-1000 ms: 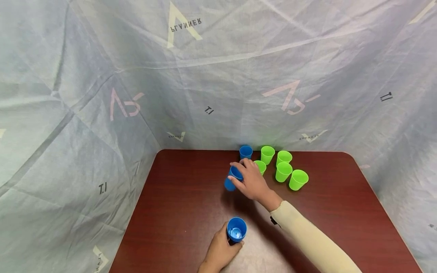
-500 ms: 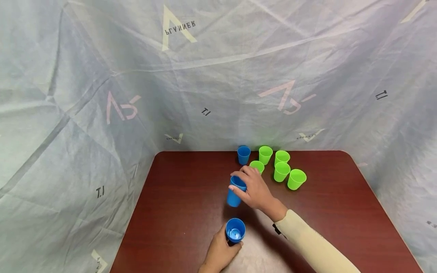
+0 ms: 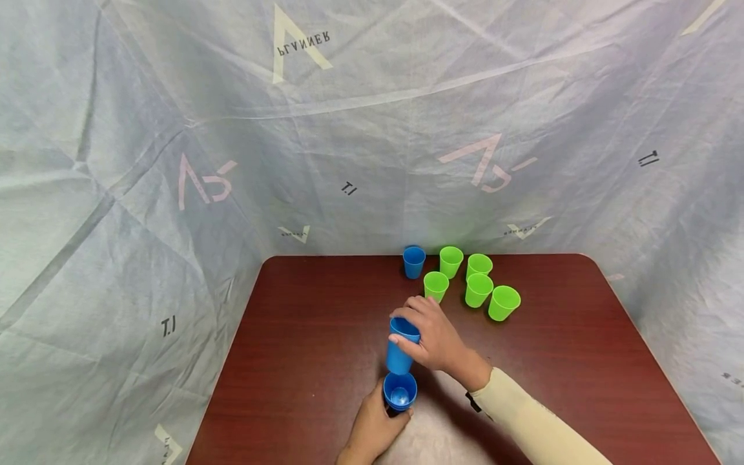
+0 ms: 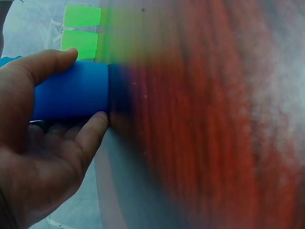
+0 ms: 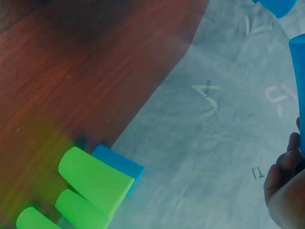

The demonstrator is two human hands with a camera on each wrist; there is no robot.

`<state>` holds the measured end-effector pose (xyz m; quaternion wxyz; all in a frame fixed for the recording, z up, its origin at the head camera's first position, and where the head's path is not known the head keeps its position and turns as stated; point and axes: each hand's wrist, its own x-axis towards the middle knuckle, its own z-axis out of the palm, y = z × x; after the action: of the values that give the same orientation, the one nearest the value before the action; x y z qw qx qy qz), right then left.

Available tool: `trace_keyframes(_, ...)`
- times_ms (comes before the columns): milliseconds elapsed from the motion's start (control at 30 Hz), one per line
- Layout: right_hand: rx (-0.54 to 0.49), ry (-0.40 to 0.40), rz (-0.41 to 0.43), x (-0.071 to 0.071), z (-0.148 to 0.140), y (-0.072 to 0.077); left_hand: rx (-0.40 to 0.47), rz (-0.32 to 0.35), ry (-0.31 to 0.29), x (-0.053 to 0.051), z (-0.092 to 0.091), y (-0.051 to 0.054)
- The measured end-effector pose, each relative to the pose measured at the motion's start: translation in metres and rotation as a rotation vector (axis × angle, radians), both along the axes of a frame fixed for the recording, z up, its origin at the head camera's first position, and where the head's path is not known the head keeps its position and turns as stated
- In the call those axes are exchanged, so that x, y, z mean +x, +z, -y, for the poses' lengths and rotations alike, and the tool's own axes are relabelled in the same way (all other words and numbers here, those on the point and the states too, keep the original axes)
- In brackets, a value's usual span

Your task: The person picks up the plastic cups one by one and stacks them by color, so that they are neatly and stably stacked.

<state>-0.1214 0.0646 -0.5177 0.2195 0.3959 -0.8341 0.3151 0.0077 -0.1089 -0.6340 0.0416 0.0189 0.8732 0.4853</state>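
Near the front of the table my left hand (image 3: 374, 423) grips a nested stack of blue cups (image 3: 400, 391), mouth up. The left wrist view shows that hand's fingers and thumb around the blue cup wall (image 4: 71, 90), its base end at the table. My right hand (image 3: 433, 336) holds another blue cup (image 3: 399, 355) by its upper part, upright, just behind and above the stack's mouth. In the head view its bottom meets the stack's far rim; I cannot tell if it is inside. The right wrist view catches part of this held cup (image 5: 299, 86) and some fingers (image 5: 286, 164).
A lone blue cup (image 3: 414, 263) stands at the table's back edge. Right of it stand several green cups (image 3: 478, 290), mouth up, the nearest just behind my right hand. Grey sheeting (image 3: 360, 129) hangs behind and beside the reddish-brown table (image 3: 302, 349).
My right hand has brought its blue cup from beside the green cups toward me, over to the stack. My left hand keeps its hold and stays nearly in place.
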Motion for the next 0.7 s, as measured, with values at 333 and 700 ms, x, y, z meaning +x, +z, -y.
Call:
trace_keyframes(333,0.004,0.064,-0.033,0.011,-0.001,-0.003,-0.007,0.009,0.0,-0.001,0.001,0.002)
trace_keyframes(700,-0.002,0.118,-0.05,0.018,0.0,-0.01,-0.027,0.031,-0.003,0.0,0.002,0.004)
